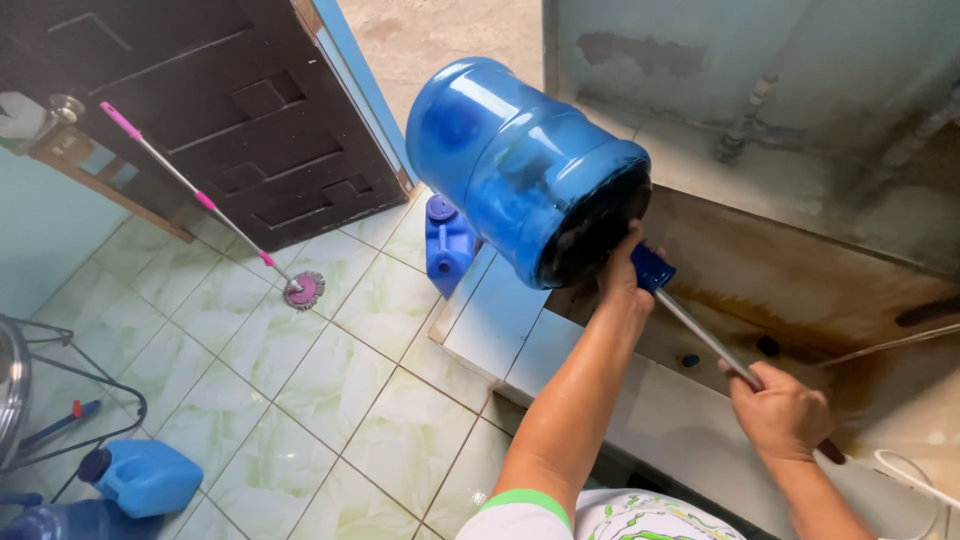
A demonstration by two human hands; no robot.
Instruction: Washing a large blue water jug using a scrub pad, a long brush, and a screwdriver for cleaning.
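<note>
While your left hand [622, 275] presses against the dark mouth end of the big blue water jug [525, 165], the jug lies tipped on its side in the air above the edge of the tiled basin [560, 350], its base pointing away towards the dark wooden door [240, 110]. Whether those fingers grip the rim or only brace it you cannot tell, since the jug hides them. Your right hand [785, 410] is clenched round a metal pole [705, 340] that runs up to a blue head [652, 268] at the jug's mouth; what sits past that head, inside the jug, is lost in shadow. The pole's lower end pokes out dark behind your right fist.

Just under the jug, on the floor against the basin's corner, stands a small blue canister [448, 240], half hidden by the jug. Left of the jug a mop [215, 210] with a pink-and-silver handle leans against the door, its head on the green-white tiles [280, 360]. Far left and below, near the frame's edge, lies another blue canister [145, 475] with a dark cap, and a darker blue container beside it is cut off at the corner. Inside the basin, right of the jug, the stained wall shows two small dark blobs too small to make out
</note>
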